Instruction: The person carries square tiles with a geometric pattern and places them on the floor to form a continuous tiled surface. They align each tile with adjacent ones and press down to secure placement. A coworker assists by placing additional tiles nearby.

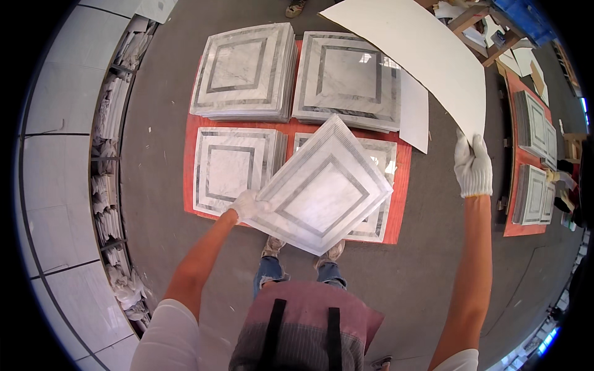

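A square white marble-look tile (325, 195) with a grey band frame is tilted over the nearer right stack, one corner toward me. My left hand (249, 206), in a white glove, grips its left corner. In my gloved right hand (473, 167), the near corner of a large white sheet (421, 52) is pinched; the sheet curves away toward the far side. Beneath the tile is a nearer right stack (382, 154), mostly covered. Similar tiles form a nearer left stack (229, 170), a taller far left stack (238, 68) and a far right stack (346, 77).
The stacks stand on a red board (399, 198) on the grey floor. Another white sheet (414, 111) lies beside the far right stack. Leaning slabs (111, 117) line the left. At right, a person's gloved hand (552, 176) is near more stacks; a wooden frame (470, 21) stands at far right.
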`<move>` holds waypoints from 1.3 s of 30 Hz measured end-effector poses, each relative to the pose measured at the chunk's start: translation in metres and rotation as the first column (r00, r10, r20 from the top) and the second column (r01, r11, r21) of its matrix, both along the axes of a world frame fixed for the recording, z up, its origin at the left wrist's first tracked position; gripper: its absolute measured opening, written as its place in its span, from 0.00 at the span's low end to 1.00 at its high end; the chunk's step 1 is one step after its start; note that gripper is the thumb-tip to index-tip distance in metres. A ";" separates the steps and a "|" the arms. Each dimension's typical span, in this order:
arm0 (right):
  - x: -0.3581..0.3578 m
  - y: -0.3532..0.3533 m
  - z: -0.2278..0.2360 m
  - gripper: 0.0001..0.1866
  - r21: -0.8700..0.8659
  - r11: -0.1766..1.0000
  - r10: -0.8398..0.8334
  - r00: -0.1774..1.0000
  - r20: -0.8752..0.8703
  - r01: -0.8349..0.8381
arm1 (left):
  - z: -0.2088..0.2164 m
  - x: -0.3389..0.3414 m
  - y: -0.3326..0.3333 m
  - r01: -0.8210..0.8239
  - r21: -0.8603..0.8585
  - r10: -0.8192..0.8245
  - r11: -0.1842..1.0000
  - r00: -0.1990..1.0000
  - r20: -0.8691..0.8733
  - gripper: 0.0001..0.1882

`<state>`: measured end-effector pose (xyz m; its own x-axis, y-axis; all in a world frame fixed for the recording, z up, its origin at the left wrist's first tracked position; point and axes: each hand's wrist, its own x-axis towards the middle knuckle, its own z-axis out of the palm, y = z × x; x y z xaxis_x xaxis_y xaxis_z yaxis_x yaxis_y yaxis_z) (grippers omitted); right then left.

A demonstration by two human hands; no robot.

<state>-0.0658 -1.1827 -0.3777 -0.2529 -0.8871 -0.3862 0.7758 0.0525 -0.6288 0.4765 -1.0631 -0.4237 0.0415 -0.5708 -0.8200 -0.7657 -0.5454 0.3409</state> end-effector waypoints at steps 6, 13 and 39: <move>0.030 -0.047 -0.007 0.13 0.059 0.998 -0.030 0.999 -0.012 0.031 | -0.023 0.023 0.013 0.022 -0.090 -0.023 0.996 1.000 -0.005 0.23; 0.043 -0.065 -0.011 0.17 0.093 0.993 -0.081 0.993 0.091 0.073 | -0.005 0.013 0.027 0.004 -0.057 -0.007 0.998 0.999 -0.054 0.25; 0.018 0.148 -0.025 0.24 0.579 0.645 0.458 0.859 0.230 -0.499 | 0.128 -0.139 0.064 0.688 -0.393 -0.561 0.611 0.726 0.398 0.08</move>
